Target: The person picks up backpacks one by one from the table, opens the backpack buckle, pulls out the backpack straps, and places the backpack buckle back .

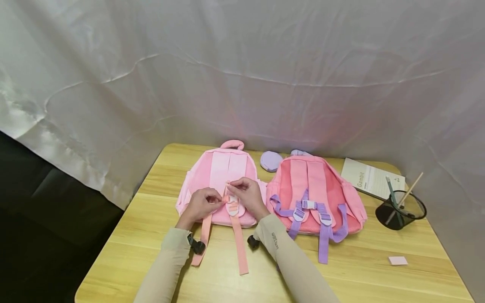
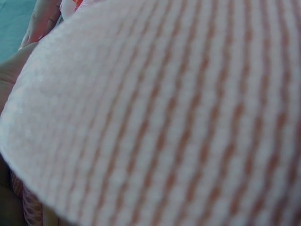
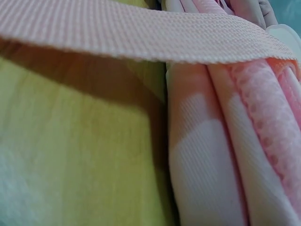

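Note:
A light pink backpack (image 1: 204, 172) lies on the table with its shoulder straps upward. Peach webbing straps (image 1: 239, 248) with white buckles (image 1: 233, 206) cross its lower half. At the chest strap, my left hand (image 1: 204, 203) pinches the peach webbing between thumb and forefinger. My right hand (image 1: 248, 195) pinches a thin upright piece of that webbing just above. In the left wrist view, blurred webbing (image 2: 164, 113) hides most of the hand. The right wrist view has a webbing strap (image 3: 141, 33) stretched over the bag's edge (image 3: 202, 155), with fingers (image 3: 249, 10) at the top right corner.
Beside it, right, lies a coral pink backpack (image 1: 350, 195) with purple straps (image 1: 323, 244). A round lilac pouch (image 1: 270, 161) sits behind. Farther right are a book (image 1: 373, 179), a black mesh pen holder (image 1: 390, 216) and a small pink block (image 1: 398, 261). A grey curtain (image 1: 265, 84) hangs behind.

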`<state>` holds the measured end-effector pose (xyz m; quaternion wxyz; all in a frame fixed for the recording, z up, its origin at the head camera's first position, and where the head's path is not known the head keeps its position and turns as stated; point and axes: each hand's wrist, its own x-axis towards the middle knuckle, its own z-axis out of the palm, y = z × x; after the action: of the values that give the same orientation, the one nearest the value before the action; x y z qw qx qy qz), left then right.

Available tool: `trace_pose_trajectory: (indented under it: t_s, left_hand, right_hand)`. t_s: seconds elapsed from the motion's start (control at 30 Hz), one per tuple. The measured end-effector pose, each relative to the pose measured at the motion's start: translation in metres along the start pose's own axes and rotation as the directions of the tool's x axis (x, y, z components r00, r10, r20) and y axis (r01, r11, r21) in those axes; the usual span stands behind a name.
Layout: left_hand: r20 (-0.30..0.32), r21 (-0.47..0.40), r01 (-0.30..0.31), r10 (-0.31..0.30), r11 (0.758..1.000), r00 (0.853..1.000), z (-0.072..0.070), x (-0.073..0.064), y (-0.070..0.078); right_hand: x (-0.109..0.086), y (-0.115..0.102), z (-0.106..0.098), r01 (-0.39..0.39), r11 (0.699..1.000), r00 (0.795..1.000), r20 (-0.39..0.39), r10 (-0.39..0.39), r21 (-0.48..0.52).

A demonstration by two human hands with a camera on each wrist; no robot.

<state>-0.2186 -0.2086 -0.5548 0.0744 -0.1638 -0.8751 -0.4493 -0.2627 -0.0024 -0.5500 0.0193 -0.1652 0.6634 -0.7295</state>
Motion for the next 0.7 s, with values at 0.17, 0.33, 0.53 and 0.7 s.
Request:
trace_pose_trajectory:
  t_s: [0.17, 0.33, 0.53, 0.7]
  left_hand:
    - [0.001, 0.001, 0.018, -0.018, 1.0, 1.0, -0.0004, -0.0009, 0.0012]
    - [0.004, 0.013, 0.042, -0.042, 0.999, 0.999, -0.0005, -0.001, 0.0029]
    - [-0.004, 0.013, 0.063, -0.062, 0.998, 0.998, -0.0005, -0.0009, 0.0039]
    - [-0.035, -0.019, 0.046, -0.047, 0.999, 0.998, 0.0012, 0.0005, 0.0017]
  right_hand:
    - [0.0001, 0.0, 0.0007, -0.016, 0.999, 1.0, -0.017, 0.016, 0.029]
    - [-0.0002, -0.001, 0.0014, -0.051, 0.998, 0.998, -0.031, 0.052, 0.038]
    - [-0.0012, -0.0016, 0.0017, -0.059, 0.997, 0.998, -0.021, 0.06, 0.043]
    - [-0.0013, -0.0019, 0.001, -0.067, 0.997, 0.998, -0.012, 0.068, 0.028]
